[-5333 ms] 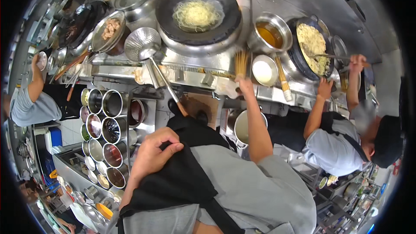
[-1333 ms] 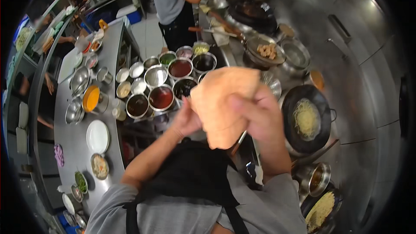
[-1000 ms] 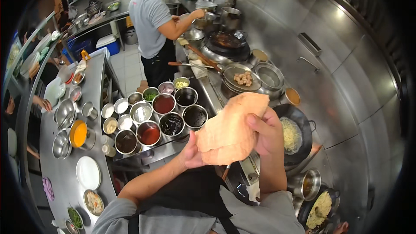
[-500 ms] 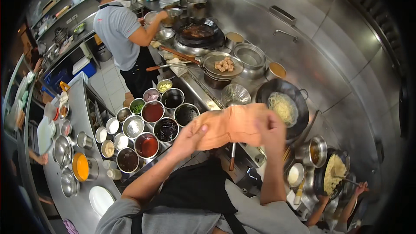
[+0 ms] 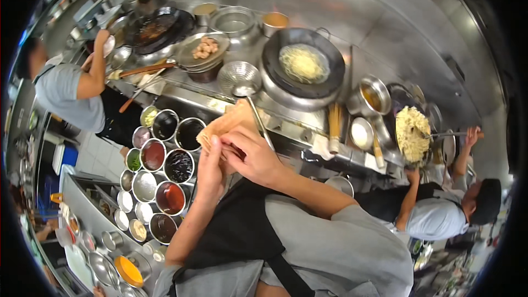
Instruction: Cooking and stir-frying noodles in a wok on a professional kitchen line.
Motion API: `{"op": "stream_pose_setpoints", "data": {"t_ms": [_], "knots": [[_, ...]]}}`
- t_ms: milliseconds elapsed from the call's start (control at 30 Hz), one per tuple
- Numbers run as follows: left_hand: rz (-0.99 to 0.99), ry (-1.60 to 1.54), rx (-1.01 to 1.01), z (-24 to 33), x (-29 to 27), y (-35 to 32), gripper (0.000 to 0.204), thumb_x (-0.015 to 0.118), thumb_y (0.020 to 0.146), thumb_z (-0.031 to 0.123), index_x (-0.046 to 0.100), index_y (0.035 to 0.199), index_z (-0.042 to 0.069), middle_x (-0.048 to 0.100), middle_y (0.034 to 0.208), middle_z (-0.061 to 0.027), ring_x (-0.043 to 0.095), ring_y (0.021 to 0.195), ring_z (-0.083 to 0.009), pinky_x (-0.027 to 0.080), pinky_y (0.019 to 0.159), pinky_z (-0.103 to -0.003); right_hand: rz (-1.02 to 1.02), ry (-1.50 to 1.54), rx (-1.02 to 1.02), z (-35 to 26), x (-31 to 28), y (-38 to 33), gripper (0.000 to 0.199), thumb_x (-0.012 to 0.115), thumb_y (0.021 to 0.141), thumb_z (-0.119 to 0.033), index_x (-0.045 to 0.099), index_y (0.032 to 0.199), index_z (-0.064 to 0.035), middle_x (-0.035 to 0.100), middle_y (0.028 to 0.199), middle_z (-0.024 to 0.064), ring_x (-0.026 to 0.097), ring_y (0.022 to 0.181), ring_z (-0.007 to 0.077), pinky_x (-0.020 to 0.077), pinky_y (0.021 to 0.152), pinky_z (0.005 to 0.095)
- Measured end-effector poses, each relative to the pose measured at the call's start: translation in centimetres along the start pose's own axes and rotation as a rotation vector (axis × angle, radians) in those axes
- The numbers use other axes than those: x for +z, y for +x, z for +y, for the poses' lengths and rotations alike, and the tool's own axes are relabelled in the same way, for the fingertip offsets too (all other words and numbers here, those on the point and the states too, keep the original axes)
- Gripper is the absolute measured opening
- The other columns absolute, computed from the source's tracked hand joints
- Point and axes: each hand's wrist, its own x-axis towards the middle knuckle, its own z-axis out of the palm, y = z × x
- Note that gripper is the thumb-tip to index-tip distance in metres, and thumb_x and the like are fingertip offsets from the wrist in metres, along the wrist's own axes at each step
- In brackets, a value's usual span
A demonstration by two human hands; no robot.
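Observation:
A peach-orange cloth (image 5: 240, 114) is bunched between my two hands, in front of my chest and above the stove's front edge. My left hand (image 5: 210, 171) grips its lower end, thumb pointing up. Pressed close beside it, my right hand (image 5: 257, 158) pinches the cloth with its fingers bent inward. Where the hands meet, part of the cloth is hidden. Just behind it lies a perforated metal ladle (image 5: 238, 78), its handle passing beside the cloth. A dark wok (image 5: 276, 73) holding pale noodles in liquid sits beyond my right hand.
Several metal pots of sauces, including a red one (image 5: 171, 198), stand at left. A wire strainer (image 5: 190, 63) bears browned chunks. Bamboo brush (image 5: 334, 126) and white-filled bowl (image 5: 361, 133) lie right. One co-worker (image 5: 71, 85) stands left; another (image 5: 437, 209), at right, stirs a rice-like food.
The cloth was stretched wide between my hands; now it is gathered up and my hands have come together. The view has swung to the right, showing more of the right-hand co-worker.

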Motion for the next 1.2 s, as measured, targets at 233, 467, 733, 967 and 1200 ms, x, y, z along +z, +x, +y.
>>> {"op": "stream_pose_setpoints", "data": {"t_ms": [233,467,733,967,1200], "knots": [[0.069,-0.199,-0.220,0.3,-2.5,0.4,0.037,0.051,0.097,0.033,0.058,0.117,0.002,0.065,0.105,-0.0089,0.063,0.095,-0.0199,0.052,0.080,-0.034,-0.097,0.186,0.144,-1.3,-0.7,-0.4,0.020,0.064,0.083,0.000,0.062,0.103,0.0007,0.061,0.098,0.0089,0.060,0.080,0.0183,0.0489,0.069,0.0296],[-0.033,-0.318,-0.106,2.3,-4.9,-0.8,0.056,0.055,0.083,0.030,0.048,0.128,-0.001,0.060,0.121,-0.0161,0.061,0.109,-0.0298,0.049,0.097,-0.042,0.261,0.602,0.597,2.5,0.1,-2.0,0.032,0.068,0.088,-0.013,0.058,0.116,0.0010,0.062,0.108,0.0063,0.059,0.096,0.0129,0.0493,0.080,0.0274],[-0.050,-0.199,-0.306,-2.2,-6.3,-0.4,0.062,0.041,0.097,0.056,0.048,0.130,0.004,0.059,0.121,-0.0113,0.060,0.110,-0.0243,0.049,0.095,-0.038,-0.115,0.528,0.630,3.1,3.8,-3.1,0.026,0.069,0.086,-0.016,0.061,0.102,0.0021,0.064,0.092,0.0035,0.057,0.080,0.0094,0.0485,0.070,0.0268],[-0.152,-0.237,-0.556,-4.3,-9.3,0.0,0.062,0.055,0.089,0.059,0.048,0.125,0.009,0.062,0.102,-0.0091,0.065,0.081,-0.0233,0.056,0.062,-0.037,-0.132,0.828,0.718,3.1,3.5,-4.2,0.032,0.061,0.093,-0.011,0.055,0.122,0.0012,0.064,0.104,0.0072,0.063,0.088,0.0129,0.0530,0.074,0.0269],[-0.067,-0.179,-0.591,-5.1,-9.0,-0.2,0.055,0.057,0.093,0.044,0.043,0.126,0.002,0.063,0.101,-0.0171,0.065,0.081,-0.0252,0.058,0.069,-0.039,-0.174,0.585,0.818,7.0,1.0,-6.2,0.022,0.059,0.094,-0.010,0.060,0.114,-0.0014,0.064,0.095,0.0034,0.062,0.078,0.0106,0.0524,0.063,0.0250]]}}
